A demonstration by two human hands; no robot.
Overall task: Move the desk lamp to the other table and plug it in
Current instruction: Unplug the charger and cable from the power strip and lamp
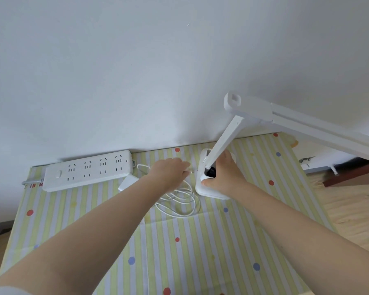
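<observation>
A white desk lamp stands on the striped tablecloth near the wall, its long head reaching to the right. My right hand presses on the lamp's base. My left hand pinches the small connector end of the white cable, just left of the base. The rest of the cable lies in a loose coil in front of the hands. Its white power adapter lies beside a white power strip at the back left.
The table stands against a white wall. Wooden floor shows to the right, with a dark brown piece of furniture at the far right edge.
</observation>
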